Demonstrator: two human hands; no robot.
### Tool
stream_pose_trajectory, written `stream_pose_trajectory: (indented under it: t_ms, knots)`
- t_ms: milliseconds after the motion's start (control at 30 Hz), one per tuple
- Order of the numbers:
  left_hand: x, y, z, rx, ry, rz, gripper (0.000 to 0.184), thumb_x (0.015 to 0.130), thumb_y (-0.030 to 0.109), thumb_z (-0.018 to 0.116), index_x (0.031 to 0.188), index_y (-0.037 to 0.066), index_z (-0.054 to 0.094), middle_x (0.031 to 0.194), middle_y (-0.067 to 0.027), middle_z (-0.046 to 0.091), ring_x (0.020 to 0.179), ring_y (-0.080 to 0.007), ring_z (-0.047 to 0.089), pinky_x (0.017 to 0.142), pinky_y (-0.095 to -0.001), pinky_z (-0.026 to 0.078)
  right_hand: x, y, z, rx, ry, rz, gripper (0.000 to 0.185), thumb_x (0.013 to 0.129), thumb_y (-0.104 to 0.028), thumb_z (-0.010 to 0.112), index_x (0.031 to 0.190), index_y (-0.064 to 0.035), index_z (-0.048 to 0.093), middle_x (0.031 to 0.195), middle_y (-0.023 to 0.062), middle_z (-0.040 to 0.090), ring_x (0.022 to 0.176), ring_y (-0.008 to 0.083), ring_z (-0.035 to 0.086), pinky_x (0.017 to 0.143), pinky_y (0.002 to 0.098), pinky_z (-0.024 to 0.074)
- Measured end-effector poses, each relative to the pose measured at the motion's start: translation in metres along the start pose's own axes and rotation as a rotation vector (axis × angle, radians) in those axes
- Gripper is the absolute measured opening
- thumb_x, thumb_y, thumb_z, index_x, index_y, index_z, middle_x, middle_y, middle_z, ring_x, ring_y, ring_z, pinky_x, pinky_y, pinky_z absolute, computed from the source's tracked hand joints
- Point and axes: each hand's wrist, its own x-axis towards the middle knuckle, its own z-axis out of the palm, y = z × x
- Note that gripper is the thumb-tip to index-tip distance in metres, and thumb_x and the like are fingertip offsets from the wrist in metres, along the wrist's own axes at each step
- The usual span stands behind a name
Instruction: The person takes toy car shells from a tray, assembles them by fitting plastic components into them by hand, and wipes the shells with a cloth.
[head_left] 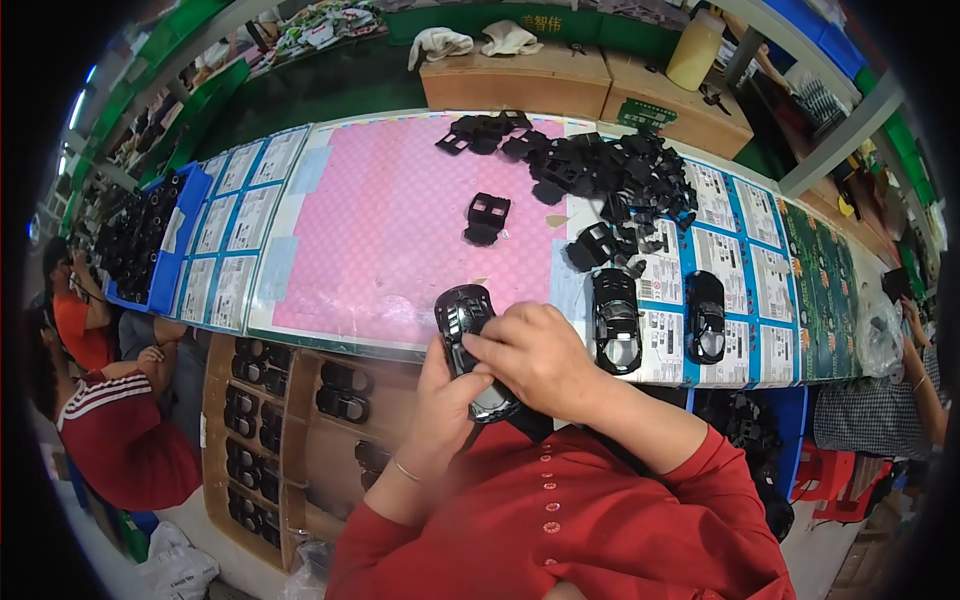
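Left sheets (pixel 240 205): upper left, print too small to read
Left hand (pixel 435 405): gripping car shell
Car shell (pixel 463 312): centre, between both hands
Green panel (pixel 600 28): top centre, yellow Chinese characters
Right hand (pixel 540 355): fingers pinched against shell
Two black cars (pixel 617 322): right of centre

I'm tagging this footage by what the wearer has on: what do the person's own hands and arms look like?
Both the left hand and right hand are ungloved. A thin, pale bracelet circles the left wrist. The red sleeves leave both forearms bare.
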Motion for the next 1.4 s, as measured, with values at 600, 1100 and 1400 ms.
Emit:
stream_pose_trajectory:
  t_ms: [600,1100,1400]
  knots:
    - [0.056,0.058,-0.064,0.327,0.212,0.263,0.037,0.079,-0.003,0.061,0.114,0.002,0.051,0.097,-0.0065,0.061,0.081,-0.0143,0.061,0.071,-0.0281,0.052,-0.032,0.018,-0.038,-0.101,0.032,0.076,0.041,0.073,-0.007,0.068,0.112,-0.0033,0.058,0.122,0.0167,0.055,0.120,0.0361,0.047,0.099,0.0494,0.0351]
    - [0.140,0.153,-0.224,1.151,0.664,0.263,0.054,0.068,0.022,0.073,0.113,-0.005,0.058,0.101,-0.0225,0.065,0.092,-0.0309,0.064,0.082,-0.0381,0.050,0.082,0.121,0.011,-0.305,-0.065,0.296,0.019,0.079,-0.021,0.066,0.084,-0.0033,0.064,0.083,0.0163,0.060,0.080,0.0337,0.062,0.071,0.0426,0.0500]
    - [0.122,0.130,-0.129,1.695,0.488,0.979,0.020,0.072,0.014,0.066,0.091,0.005,0.067,0.092,-0.0165,0.064,0.090,-0.0343,0.058,0.081,-0.0434,0.045,0.091,0.106,0.002,-0.284,-0.062,0.371,0.020,0.076,-0.022,0.066,0.076,-0.0022,0.066,0.078,0.0146,0.062,0.076,0.0331,0.062,0.067,0.0426,0.0483]
